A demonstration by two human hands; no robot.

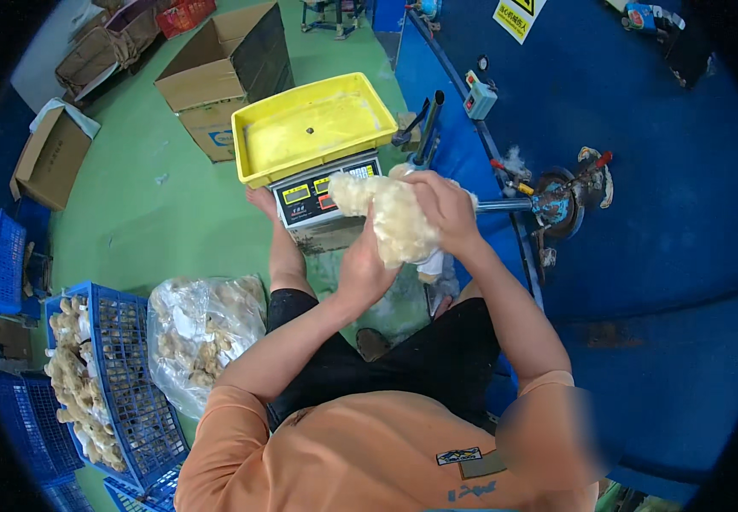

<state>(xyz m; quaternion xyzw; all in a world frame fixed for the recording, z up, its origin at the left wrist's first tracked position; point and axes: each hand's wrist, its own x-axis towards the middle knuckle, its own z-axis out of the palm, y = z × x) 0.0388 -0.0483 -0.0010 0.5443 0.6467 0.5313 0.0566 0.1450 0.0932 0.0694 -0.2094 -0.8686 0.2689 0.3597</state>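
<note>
- The person sits facing a blue machine (642,256), both hands raised in front of the chest around a cream-white fluffy plush piece (390,218).
- The left hand (364,269) cups the plush piece from below, its grip wrapped about the lower end, so the soft body does not sag.
- The right hand (441,209) closes over the top and right side of the piece, fingers curled into the fluff; its grip holds the piece at the spot where the metal nozzle tube (505,205) reaches in from the machine.
- The tube's tip is hidden under the hand, so I cannot tell whether it sits inside the piece or only touches it.
- So the plush piece hangs in the air between the two hands, just in front of the weighing scale (322,196), not resting on anything.
- The scale stands near the person's knees and carries a yellow tray (258,162); the tray holds nothing but a small dark spot.
- On the green floor (147,213) at the person's left lies a clear plastic bag (202,333) of beige plush pieces, beside a blue crate (121,384) with more of them, both within arm's reach.
- Cardboard boxes (215,77) stand open farther back, well apart from the hands.
</note>
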